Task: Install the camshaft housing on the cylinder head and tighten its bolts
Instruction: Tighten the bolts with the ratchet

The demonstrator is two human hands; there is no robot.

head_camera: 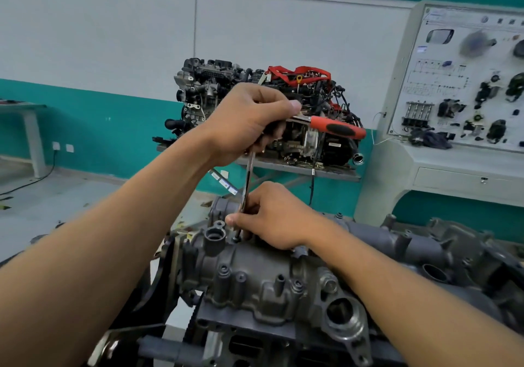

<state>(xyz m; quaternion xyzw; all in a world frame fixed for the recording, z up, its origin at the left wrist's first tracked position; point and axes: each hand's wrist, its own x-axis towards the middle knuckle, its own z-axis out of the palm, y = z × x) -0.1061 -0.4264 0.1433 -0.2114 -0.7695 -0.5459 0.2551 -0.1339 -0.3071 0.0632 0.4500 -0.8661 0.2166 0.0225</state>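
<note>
Found camshaft housing sitting on cylinder head, foreground, running centre to far R. Counted 3 open round bores in housing top/front; dark inside, contents not readable. Noted trainer board at R wall w/ many small parts mounted on its face; too blurred to count. Noted bkgd engine on metal stand behind, w/ red strap over top. Noted table far L. Logged L hand up above housing, fingers clenched round head end of ratchet, w/ red/black handle out to R, untouched. Logged R hand low on housing's far-L end, thumb + fingers pinching lower part of extension bar. Traced bar near-upright, slight tilt, from ratchet down to bolt just beside cup-shaped boss. Cannot tell how bar tip seats on bolt: hidden by fingers. Tallied: 2 hands, both grasping; 1 ratchet; 1 extension bar; 1 bkgd engine; 2 wall sockets low on L wall. Spotted several more bolt heads in front-row bosses of housing; exact no. unsure owing to blur.
</note>
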